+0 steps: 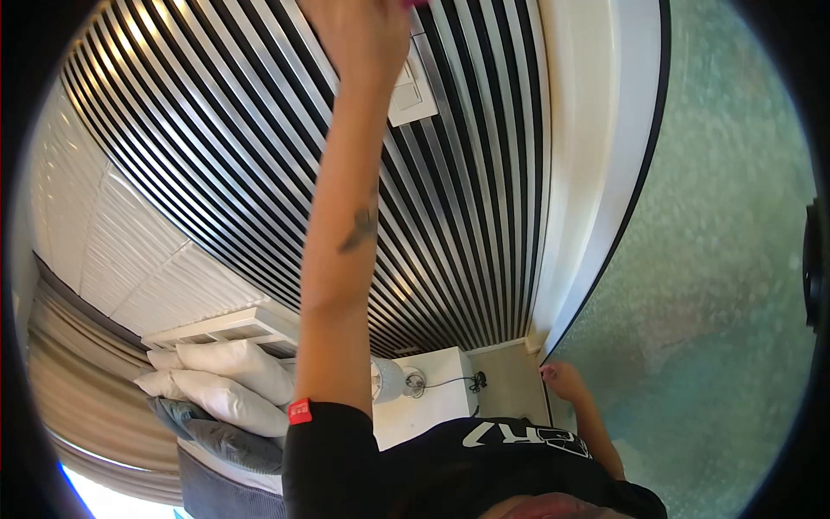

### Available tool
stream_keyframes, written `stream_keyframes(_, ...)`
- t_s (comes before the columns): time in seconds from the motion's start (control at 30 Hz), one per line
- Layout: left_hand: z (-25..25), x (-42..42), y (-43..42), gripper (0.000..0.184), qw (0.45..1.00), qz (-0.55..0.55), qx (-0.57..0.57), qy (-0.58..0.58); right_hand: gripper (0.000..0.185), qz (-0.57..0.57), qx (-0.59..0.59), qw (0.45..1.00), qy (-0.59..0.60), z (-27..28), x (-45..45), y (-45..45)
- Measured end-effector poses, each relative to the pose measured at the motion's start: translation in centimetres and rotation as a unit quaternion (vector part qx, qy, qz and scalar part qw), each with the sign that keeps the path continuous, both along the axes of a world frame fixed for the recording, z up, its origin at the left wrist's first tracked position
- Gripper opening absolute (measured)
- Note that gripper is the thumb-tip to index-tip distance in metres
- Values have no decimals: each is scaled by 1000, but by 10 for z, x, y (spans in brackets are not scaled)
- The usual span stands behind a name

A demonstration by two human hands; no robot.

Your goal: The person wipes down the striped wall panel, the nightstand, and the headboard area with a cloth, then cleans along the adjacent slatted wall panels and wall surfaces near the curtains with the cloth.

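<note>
My left arm reaches up the middle of the view, and my left hand (pixel 367 39) is cut off by the top edge. It is in front of a black and silver slatted wall, beside a white switch panel (pixel 412 102). A pink nail shows at the edge, but most of its fingers are out of frame. My right hand (pixel 564 381) is low at the right, its fingers curled near the dark edge of a greenish textured glass panel (pixel 726 173). What it holds, if anything, is too small to tell.
Below are a white bedside table (pixel 445 372) with a lamp (pixel 387 381) and a dark cable (pixel 478 381). White pillows (pixel 229 398) and grey cushions (pixel 233 443) lie on a bed at the lower left, near beige curtains (pixel 78 381). A pale frame (pixel 596 156) borders the slatted wall.
</note>
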State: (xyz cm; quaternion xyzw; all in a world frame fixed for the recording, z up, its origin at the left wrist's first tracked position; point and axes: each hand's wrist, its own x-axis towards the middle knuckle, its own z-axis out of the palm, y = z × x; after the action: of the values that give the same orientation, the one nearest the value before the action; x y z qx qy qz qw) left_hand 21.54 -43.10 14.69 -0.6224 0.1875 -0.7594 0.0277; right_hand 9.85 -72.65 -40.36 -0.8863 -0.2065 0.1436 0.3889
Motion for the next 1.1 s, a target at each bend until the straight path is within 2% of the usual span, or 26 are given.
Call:
stream_keyframes(0.07, 34, 17, -24, 27, 999, -25, 4, 30, 20, -5, -14, 1000, 4, -13, 0, -3)
stream_keyframes(0.1, 39, 42, -23, 25, 998, 3, -10, 70, 20, -8, -26, 1000, 12, -19, 0, -4)
stream_keyframes(0.13, 36, 80, -12, 30, 996, 70, 47, -10, 20, -10, -27, 1000, 12, -21, -2, -5)
stream_keyframes(0.2, 1, 87, -35, 38, 992, 100, -18, -80, 20, -24, 20, 998, 61, -19, -5, -6)
stream_keyframes(0.23, -22, 91, -38, 38, 992, 99, -19, -80, 20, -24, 20, 998, 61, -22, -3, -4)
stream_keyframes(0.3, -85, 96, -34, 43, 991, 99, -75, 57, 20, -5, -7, 1000, 13, -31, 0, 0)
stream_keyframes(0.43, -215, 73, -23, 48, 973, 85, -52, 209, 20, -1, 40, 998, 52, -30, -1, 2)
stream_keyframes(0.5, -254, 55, -17, 51, 952, 97, -41, 287, 20, 0, 33, 999, 28, -32, 1, 1)
stream_keyframes(0.53, -263, 48, -14, 51, 952, 96, -42, 286, 20, -1, 31, 999, 27, -28, 1, -1)
stream_keyframes(0.57, -270, 42, -7, 53, 945, 60, -24, 322, 20, 10, 28, 999, 27, -24, 1, -3)
stream_keyframes(0.6, -273, 35, 0, 55, 934, 25, -6, 357, 20, 22, 25, 999, 28, -21, 0, -3)
stream_keyframes(0.63, -254, 20, -2, 64, 929, -5, -17, 369, 20, 23, 26, 999, 26, -21, 1, -4)
stream_keyframes(0.67, -235, 13, -4, 64, 930, -3, -18, 367, 21, 33, -9, 999, 25, -21, 2, -5)
stream_keyframes(0.73, -201, 10, -5, 66, 962, 19, -118, 248, 21, 45, -46, 998, 24, -21, 1, -5)
stream_keyframes(0.83, -159, 18, 3, 65, 966, 80, -117, 216, 22, 24, -25, 998, 49, -19, -5, -4)
stream_keyframes(0.93, -153, 24, 0, 64, 952, 143, -88, 258, 22, 29, 23, 998, 45, -13, -8, 3)
stream_keyframes(1.03, -140, 20, -1, 63, 953, 98, -95, 269, 22, 47, 2, 999, 19, -9, -10, 6)
stream_keyframes(1.1, -111, 19, -2, 60, 970, 62, -74, 223, 21, 60, 17, 998, 21, -9, -7, 7)
